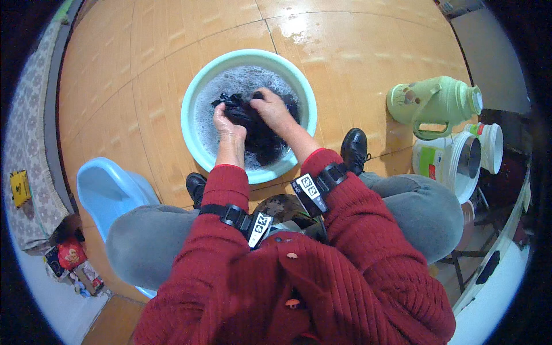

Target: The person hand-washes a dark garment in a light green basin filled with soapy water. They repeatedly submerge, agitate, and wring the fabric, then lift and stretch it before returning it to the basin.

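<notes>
A round pale-green plastic basin (188,110) stands on the floor between my feet, with sudsy water (207,133) in it. Dark wet cloth (263,138) lies bunched in the water, partly raised between my hands. My left hand (227,125) grips the cloth at its left side, thumb turned inward. Over the middle of the basin, my right hand (272,110) is closed on another fold of the same cloth. Foam covers much of the water, and the lower part of the cloth is hard to make out.
A light-blue plastic tub (101,181) sits by my left knee. To the right are a green thermos flask (431,101), a white bucket (431,159) and a smaller white bucket (493,148). Black shoes (354,148) flank the basin. The tiled floor (297,26) shines wet behind it.
</notes>
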Tool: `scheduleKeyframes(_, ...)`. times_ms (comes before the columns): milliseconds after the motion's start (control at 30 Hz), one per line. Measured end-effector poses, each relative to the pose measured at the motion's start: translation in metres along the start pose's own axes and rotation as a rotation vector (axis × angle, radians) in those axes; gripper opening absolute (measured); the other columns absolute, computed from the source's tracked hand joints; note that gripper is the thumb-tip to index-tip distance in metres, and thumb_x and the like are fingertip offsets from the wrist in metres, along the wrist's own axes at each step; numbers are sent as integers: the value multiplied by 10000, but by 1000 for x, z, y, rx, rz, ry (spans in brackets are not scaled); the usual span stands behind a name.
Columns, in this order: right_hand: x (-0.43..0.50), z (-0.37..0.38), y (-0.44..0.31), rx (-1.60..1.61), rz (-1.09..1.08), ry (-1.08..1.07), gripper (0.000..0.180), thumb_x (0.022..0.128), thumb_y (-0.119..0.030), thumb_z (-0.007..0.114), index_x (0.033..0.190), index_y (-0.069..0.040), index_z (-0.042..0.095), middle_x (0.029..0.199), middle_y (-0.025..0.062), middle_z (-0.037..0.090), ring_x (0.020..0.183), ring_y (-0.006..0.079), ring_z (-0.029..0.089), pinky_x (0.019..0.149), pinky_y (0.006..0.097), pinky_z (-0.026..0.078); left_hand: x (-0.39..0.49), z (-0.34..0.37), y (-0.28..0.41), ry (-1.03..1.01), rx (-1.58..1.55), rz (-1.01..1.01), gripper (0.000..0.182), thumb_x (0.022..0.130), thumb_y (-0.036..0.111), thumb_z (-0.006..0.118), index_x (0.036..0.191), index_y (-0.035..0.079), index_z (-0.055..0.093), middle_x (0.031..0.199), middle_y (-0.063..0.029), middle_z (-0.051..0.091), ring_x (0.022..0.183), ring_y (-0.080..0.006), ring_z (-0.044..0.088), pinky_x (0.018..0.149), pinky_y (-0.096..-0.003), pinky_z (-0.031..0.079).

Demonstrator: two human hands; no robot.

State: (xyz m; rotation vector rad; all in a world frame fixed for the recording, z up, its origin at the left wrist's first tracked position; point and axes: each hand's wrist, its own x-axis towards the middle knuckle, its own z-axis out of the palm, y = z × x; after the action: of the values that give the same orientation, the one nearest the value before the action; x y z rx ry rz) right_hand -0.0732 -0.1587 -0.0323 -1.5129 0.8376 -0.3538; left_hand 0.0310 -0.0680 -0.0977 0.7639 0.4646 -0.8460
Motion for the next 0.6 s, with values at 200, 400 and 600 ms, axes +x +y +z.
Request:
scheduleKeyframes(200, -50, 54, -61, -431, -496, 81, 248, 782, -268, 555, 892, -47, 582, 799, 221, 614, 792, 389, 613, 704, 470, 502, -30, 12, 7, -516, 8, -110, 434, 868, 439, 396, 967, 69, 601, 1031, -117, 607, 966, -275, 563, 883, -401, 441)
scheduleKeyframes(400, -30, 12, -50, -496, -191, 327, 305, 800, -319, 555, 906, -33, 572, 929, 231, 602, 819, 407, 606, 726, 497, 492, -68, 45, -11, -129, 133, -126, 328, 855, 355, 449, 934, 75, 601, 953, -99, 621, 915, -278, 578, 850, -406, 460)
scheduleKeyframes(600, -72, 45, -72, -376, -227, 152, 335, 810, -327, 542, 956, -29, 583, 969, 283, 571, 845, 450, 583, 782, 495, 481, -97, 36, 27, -239, 292, -59, 399, 866, 390, 353, 1056, 108, 562, 1045, -105, 590, 978, -264, 550, 900, -428, 414)
